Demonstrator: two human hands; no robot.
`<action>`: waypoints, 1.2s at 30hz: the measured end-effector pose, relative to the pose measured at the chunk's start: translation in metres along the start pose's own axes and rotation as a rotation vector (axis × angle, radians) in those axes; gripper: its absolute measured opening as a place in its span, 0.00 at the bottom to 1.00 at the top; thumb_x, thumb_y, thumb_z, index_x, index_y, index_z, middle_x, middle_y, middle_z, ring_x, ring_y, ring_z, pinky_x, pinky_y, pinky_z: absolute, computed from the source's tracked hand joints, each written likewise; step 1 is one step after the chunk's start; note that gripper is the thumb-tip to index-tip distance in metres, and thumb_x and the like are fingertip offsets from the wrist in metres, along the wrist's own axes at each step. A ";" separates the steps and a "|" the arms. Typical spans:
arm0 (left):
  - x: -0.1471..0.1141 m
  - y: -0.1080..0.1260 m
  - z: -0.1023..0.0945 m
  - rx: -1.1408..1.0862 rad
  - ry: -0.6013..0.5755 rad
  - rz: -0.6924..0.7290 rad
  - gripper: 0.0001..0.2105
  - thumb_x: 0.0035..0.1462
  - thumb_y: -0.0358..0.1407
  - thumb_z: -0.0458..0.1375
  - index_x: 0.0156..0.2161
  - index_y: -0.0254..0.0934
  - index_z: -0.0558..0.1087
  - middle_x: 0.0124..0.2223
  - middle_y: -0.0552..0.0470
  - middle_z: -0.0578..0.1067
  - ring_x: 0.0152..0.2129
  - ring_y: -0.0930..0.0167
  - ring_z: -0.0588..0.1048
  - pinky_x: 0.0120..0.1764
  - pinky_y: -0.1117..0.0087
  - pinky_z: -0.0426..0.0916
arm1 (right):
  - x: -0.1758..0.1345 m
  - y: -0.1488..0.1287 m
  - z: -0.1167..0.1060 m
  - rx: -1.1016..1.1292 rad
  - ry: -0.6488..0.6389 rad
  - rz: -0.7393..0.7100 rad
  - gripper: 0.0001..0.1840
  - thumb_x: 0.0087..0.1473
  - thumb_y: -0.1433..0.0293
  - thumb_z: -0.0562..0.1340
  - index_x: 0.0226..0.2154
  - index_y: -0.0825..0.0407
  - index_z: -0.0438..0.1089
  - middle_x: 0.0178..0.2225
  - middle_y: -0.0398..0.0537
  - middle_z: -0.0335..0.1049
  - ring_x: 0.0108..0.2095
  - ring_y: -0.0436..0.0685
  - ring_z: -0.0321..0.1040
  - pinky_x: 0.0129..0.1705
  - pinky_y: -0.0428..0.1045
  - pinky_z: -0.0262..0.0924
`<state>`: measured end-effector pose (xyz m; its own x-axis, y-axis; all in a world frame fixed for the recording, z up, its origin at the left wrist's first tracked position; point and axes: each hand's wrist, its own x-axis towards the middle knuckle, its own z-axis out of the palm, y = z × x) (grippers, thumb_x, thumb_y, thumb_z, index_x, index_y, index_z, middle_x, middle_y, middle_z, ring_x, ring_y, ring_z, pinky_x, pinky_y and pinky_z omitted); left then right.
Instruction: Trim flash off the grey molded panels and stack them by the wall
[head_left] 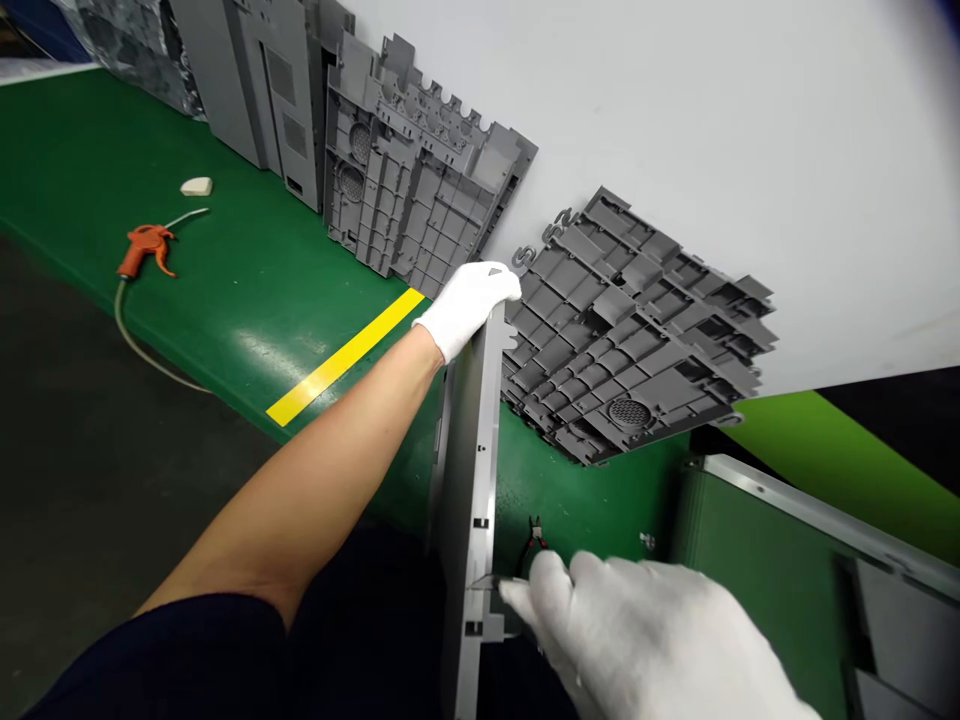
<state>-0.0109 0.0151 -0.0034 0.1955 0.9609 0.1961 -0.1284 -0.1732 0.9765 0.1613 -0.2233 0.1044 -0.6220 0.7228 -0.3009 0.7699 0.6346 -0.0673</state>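
My left hand point(474, 300), in a white glove, is closed over the far end of a grey plastic panel point(486, 430), which stands on its long edge and points toward me. Small rectangular slots run along the panel's narrow side. My right hand point(637, 630), also gloved, is closed around a knife point(484, 581). Its thin blade lies at the near part of the panel's edge, just above a slot and a small tab; the handle is hidden in my fingers. Beyond my right fingertips, pliers point(535, 533) with dark handles lie on the green table.
Grey moulded panels point(427, 170) lean on a white wall, with another ribbed stack point(622, 340) to the right. An orange air gun point(146, 248) with a hose and a white block point(196, 187) lie left on the green table point(247, 260). A green-surfaced metal-edged tray point(757, 530) is at right.
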 end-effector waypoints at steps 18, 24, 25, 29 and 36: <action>0.000 0.003 0.001 -0.002 0.002 -0.027 0.09 0.48 0.34 0.57 0.21 0.37 0.61 0.23 0.56 0.60 0.22 0.74 0.58 0.28 0.70 0.54 | 0.020 0.021 -0.013 0.058 -0.002 -0.065 0.21 0.67 0.59 0.54 0.23 0.48 0.62 0.17 0.43 0.63 0.18 0.52 0.57 0.23 0.50 0.43; -0.004 0.006 0.005 -0.086 0.017 -0.111 0.09 0.48 0.33 0.57 0.22 0.37 0.62 0.23 0.56 0.60 0.20 0.75 0.59 0.25 0.72 0.57 | 0.034 0.029 -0.017 -0.042 -0.009 -0.315 0.18 0.69 0.62 0.51 0.28 0.49 0.64 0.21 0.42 0.66 0.18 0.51 0.53 0.24 0.52 0.35; -0.004 0.006 0.005 -0.091 0.019 -0.119 0.09 0.48 0.33 0.57 0.22 0.37 0.61 0.23 0.56 0.60 0.20 0.75 0.59 0.25 0.72 0.57 | 0.036 0.032 -0.017 -0.044 -0.004 -0.339 0.20 0.69 0.62 0.51 0.27 0.49 0.64 0.21 0.41 0.66 0.18 0.51 0.53 0.24 0.52 0.35; -0.004 0.007 0.003 -0.084 0.009 -0.107 0.10 0.48 0.33 0.58 0.21 0.37 0.61 0.23 0.56 0.60 0.20 0.75 0.58 0.25 0.72 0.58 | 0.038 0.045 -0.012 0.132 0.074 -0.326 0.24 0.70 0.59 0.49 0.25 0.51 0.63 0.20 0.39 0.63 0.19 0.48 0.51 0.25 0.49 0.40; -0.002 0.003 0.000 -0.008 0.019 -0.040 0.11 0.49 0.34 0.58 0.21 0.37 0.61 0.23 0.57 0.60 0.21 0.74 0.58 0.26 0.72 0.57 | 0.033 0.003 0.006 0.824 0.015 0.301 0.25 0.49 0.46 0.67 0.24 0.49 0.63 0.19 0.36 0.63 0.20 0.48 0.57 0.20 0.44 0.47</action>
<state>-0.0115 0.0125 -0.0005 0.1824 0.9709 0.1554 -0.1290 -0.1331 0.9827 0.1438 -0.1989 0.0889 -0.3732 0.8352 -0.4040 0.7556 0.0210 -0.6547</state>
